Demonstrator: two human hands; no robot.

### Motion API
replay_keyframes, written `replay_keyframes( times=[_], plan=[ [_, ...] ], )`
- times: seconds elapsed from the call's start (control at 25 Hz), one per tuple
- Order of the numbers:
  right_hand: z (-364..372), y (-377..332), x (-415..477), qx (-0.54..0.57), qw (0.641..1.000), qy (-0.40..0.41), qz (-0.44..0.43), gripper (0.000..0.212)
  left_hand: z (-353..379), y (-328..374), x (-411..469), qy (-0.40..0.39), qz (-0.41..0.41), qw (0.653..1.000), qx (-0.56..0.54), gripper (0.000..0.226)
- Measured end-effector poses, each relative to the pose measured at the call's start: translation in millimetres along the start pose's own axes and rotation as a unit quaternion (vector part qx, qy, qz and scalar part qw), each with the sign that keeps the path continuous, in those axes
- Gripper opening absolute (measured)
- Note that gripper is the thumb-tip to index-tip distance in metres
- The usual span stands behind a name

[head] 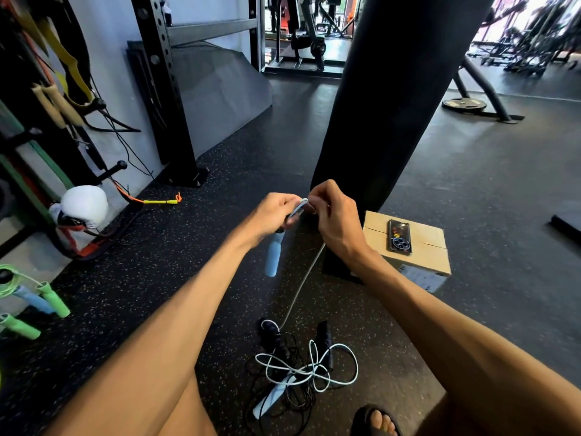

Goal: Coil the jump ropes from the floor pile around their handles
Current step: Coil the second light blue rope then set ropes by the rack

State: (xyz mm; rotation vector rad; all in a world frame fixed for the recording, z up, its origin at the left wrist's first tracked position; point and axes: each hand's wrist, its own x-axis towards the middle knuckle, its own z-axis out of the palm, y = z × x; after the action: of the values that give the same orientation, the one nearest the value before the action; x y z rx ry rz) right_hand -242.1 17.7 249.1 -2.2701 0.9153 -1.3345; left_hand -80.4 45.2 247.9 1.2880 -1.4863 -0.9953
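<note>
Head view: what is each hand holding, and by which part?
Left hand grips the light blue plastic jump-rope handle at its upper, cord end; right hand pinches the pale blue-white cord right beside the handle top.

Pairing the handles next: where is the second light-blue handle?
Head view, bottom centre: the second light-blue handle lies in the rope pile, left of the sandalled foot.
</note>
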Motion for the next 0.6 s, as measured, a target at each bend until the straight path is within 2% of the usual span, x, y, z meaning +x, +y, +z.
replay_keyframes(
  times=[0.08, 0.2, 0.4, 0.48, 0.56, 0.6],
  plan=[
    [-2.6, 4.6, 2.0, 0.026, 0.999, 0.021, 0.043, 0.008, -1.7, 4.8, -1.9, -0.047, -0.027, 0.995, -0.078, 0.037],
    [-2.7, 6.5, 2.6, 0.041, 0.996, 0.018, 0.073, 0.010, -0.2, 10.0, -4.2, -0.074, -0.065, 0.986, -0.135, 0.038],
    [2.7, 6.1, 2.1, 0.089, 0.988, 0.006, 0.123, 0.018, 0.9, 11.7, -4.5, -0.103, -0.063, 0.956, -0.266, 0.037],
    [7.8, 12.7, -1.8, 0.127, 0.975, -0.031, 0.177, 0.020, -1.1, 13.4, -4.0, -0.086, -0.053, 0.939, -0.328, 0.036],
    [16.3, 20.7, -11.8, 0.146, 0.957, -0.112, 0.224, 0.019, -3.1, 15.5, -3.8, -0.054, -0.043, 0.929, -0.364, 0.034],
    [20.7, 26.4, -18.1, 0.120, 0.949, -0.169, 0.239, 0.019, -4.6, 15.5, -3.9, -0.035, -0.040, 0.927, -0.371, 0.033]
  ],
)
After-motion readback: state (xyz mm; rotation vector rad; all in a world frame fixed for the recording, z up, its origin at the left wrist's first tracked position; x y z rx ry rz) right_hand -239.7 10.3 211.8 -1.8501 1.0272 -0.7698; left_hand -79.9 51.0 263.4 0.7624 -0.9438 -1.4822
